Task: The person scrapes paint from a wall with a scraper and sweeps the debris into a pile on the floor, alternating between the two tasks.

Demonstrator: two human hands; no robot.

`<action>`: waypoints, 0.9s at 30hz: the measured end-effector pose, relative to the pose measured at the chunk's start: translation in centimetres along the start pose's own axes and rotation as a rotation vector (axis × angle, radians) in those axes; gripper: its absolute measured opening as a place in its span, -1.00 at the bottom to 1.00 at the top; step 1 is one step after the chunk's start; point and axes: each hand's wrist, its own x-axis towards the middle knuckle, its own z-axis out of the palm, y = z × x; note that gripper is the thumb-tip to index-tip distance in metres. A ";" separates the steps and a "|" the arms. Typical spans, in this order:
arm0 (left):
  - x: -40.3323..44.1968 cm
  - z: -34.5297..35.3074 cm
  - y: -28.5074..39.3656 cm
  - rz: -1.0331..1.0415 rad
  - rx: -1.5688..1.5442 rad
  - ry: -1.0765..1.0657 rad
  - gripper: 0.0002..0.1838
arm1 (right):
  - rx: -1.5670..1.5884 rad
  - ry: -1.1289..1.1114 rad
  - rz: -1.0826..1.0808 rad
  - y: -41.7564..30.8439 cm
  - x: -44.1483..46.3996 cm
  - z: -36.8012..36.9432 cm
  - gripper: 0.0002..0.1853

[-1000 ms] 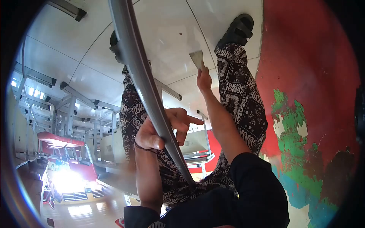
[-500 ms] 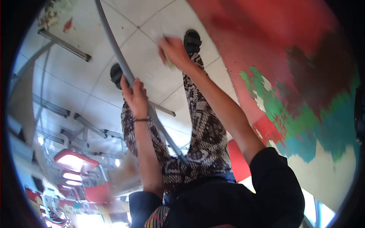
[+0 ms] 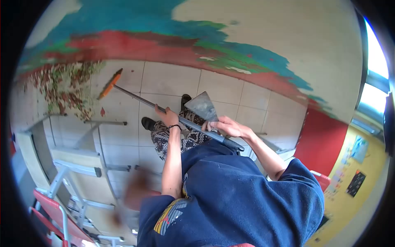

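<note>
Left hand: your left hand (image 3: 168, 117), dark bracelet at its wrist, curled around the pole of the broom.
Right hand: your right hand (image 3: 229, 126), closed on the scraper; whether it also grips the pole beside it, you cannot tell from this view.
Broom: one, long-handled broom (image 3: 187, 122), slanting through your left hand, its butt end just below your right.
Broom head: orange broom head (image 3: 110, 85), ahead and to the left of your left hand.
Scraper: one scraper (image 3: 201, 106), flared grey blade, extending ahead-left from your right hand into the space between both.
Paint flakes: red and green paint flakes (image 3: 68, 88), scattered on the tiled floor (image 3: 170, 78), farther left of your left hand than the broom head.
Wall: patchy wall (image 3: 263, 29), teal, green, red and cream, ahead of both hands.
Chair: red chair (image 3: 61, 210), behind and left of your left hand.
</note>
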 end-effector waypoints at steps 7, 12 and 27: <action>-10.3 11.2 -3.5 -0.240 -0.253 -0.257 -0.53 | 0.016 0.091 -0.251 3.5 -15.3 -6.9 -0.66; -18.8 17.3 -2.5 -0.321 0.011 -0.545 -0.57 | 0.704 0.428 -0.532 7.6 -23.6 -6.4 -0.67; -41.9 33.4 -4.1 1.400 0.707 -1.807 -0.67 | 0.584 1.620 -0.775 15.1 -39.1 -10.9 -0.24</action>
